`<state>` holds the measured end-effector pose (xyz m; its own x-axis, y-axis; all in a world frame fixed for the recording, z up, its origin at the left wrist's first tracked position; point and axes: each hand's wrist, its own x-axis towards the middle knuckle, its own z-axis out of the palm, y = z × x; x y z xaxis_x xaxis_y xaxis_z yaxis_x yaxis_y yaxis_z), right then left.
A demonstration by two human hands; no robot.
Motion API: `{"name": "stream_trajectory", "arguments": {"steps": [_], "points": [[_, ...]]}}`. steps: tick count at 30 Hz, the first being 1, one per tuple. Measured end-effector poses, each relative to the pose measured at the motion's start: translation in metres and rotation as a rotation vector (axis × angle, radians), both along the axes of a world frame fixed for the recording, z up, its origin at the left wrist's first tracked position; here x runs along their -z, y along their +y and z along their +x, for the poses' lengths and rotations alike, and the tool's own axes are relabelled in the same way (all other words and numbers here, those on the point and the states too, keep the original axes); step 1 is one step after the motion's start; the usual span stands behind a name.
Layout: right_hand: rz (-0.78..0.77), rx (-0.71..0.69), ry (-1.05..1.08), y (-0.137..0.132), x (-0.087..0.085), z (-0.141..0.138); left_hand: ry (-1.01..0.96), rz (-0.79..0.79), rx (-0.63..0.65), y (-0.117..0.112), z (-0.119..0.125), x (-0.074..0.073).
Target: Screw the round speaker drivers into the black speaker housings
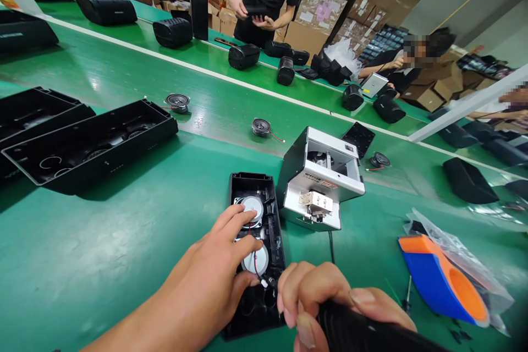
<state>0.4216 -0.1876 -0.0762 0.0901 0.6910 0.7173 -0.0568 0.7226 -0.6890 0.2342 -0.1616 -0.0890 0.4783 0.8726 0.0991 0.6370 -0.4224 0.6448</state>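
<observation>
A narrow black speaker housing [278, 231] lies with its inside facing up. Two round speaker drivers, an upper one [256, 206] and a lower one [260, 258], sit in it with their silver backs up. My left hand [218, 258] reaches across the housing's left wall, fingers spread and touching both drivers, the thumb beside the lower one. Red and black wires with a white plug [264, 283] run over the lower driver. My right hand [325, 291] is wrapped round a thick black electric screwdriver [363, 330]. Its tip points at the lower driver's edge; exact contact is unclear.
A screw feeder [297, 181] stands right of the housing. Larger black housings [111, 159] lie at left. Loose drivers [260, 127] rest on the green belt [218, 115] beyond. An orange and blue holder [429, 269] and plastic bag lie right. Co-workers stand across the line.
</observation>
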Motion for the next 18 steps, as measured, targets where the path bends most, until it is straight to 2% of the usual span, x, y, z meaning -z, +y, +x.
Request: {"name": "stream_trajectory", "arguments": {"steps": [5, 11, 14, 16, 18], "points": [[0.066, 0.106, 0.065, 0.007, -0.008, -0.014, 0.013, -0.025, -0.009, 0.002, 0.000, -0.006], [0.030, 0.056, 0.012, 0.007, 0.008, -0.003, -0.018, 0.062, -0.046, -0.001, 0.001, 0.014], [0.042, 0.045, -0.012, 0.008, 0.013, -0.001, -0.017, 0.115, -0.036, 0.002, -0.005, 0.015], [0.058, 0.076, -0.009, 0.009, 0.008, -0.001, -0.009, 0.124, 0.009, 0.005, -0.015, 0.010], [0.051, 0.139, 0.002, 0.011, -0.005, 0.001, -0.002, 0.124, 0.063, 0.008, -0.030, 0.004]]}}
